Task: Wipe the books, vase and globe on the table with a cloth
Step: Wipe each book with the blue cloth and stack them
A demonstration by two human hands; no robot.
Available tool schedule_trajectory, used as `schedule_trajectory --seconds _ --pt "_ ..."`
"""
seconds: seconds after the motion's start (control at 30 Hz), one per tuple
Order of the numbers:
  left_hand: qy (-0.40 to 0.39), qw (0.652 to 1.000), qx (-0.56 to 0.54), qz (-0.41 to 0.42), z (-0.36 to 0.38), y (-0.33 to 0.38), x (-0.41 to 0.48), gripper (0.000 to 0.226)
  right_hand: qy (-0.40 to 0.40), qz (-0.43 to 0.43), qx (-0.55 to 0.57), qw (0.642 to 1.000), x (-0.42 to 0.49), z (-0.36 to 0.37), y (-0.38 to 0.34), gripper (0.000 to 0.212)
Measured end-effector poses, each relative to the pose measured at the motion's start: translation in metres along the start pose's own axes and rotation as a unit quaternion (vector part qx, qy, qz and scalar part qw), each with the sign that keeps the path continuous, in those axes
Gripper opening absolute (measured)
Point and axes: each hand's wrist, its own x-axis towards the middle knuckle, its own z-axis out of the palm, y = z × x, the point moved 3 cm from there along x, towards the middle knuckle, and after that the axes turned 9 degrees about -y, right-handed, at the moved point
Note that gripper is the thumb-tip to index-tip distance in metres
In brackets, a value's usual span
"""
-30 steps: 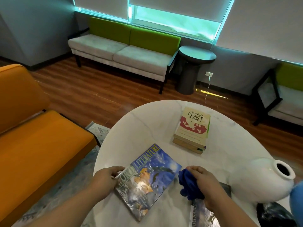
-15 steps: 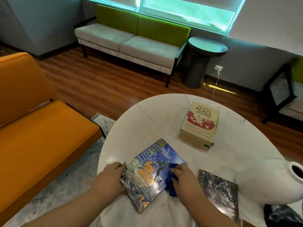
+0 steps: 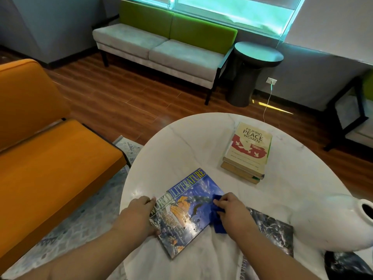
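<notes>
Finish on the desk (image 3: 181,150): white marble-look, smooth, glossy; the vase (image 3: 323,225) is white, smooth, glazed-looking with a soft sheen. The World Literature book (image 3: 187,211) has a glossy laminated paper cover with glare spots; the stacked books (image 3: 250,146) look like matt paper. The cloth (image 3: 218,223) is blue, soft, matt fabric; the floor (image 3: 125,102) is polished wood plank.

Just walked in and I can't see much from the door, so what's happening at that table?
A person is wiping a book with a cloth. The left hand grips the near-left edge of the World Literature book to steady it on the white table, while the right hand holds a blue cloth against the cover's right side. Farther back is a stack of books, and the white vase sits at the right, neither being handled.
</notes>
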Motion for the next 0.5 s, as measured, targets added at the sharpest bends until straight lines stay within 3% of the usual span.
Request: schedule_trajectory --seconds 0.07,0.17,0.23,0.3,0.37,0.5 --pt "0.001 1.000 -0.001 0.001 0.000 0.000 -0.001 0.096 -0.014 -0.024 -0.025 0.999 -0.005 0.001 -0.009 0.004" --pt "0.007 1.000 -0.009 0.003 -0.001 -0.002 -0.002 0.096 -0.067 -0.090 -0.094 0.989 -0.012 0.018 -0.014 0.015" --pt "0.008 1.000 -0.011 0.004 -0.001 -0.001 -0.003 0.096 -0.057 -0.071 -0.042 0.995 -0.006 0.008 -0.007 0.017" --pt "0.008 1.000 -0.006 0.005 -0.001 0.000 -0.003 0.096 0.002 -0.011 0.007 1.000 0.005 -0.008 0.005 0.013" --pt "0.008 1.000 -0.001 0.002 -0.001 0.001 -0.003 0.095 0.004 0.011 -0.028 1.000 0.010 -0.011 0.011 0.012" --pt "0.005 1.000 0.015 -0.007 -0.003 0.002 -0.002 0.095 -0.070 -0.079 -0.093 0.990 0.004 -0.001 0.002 0.025"
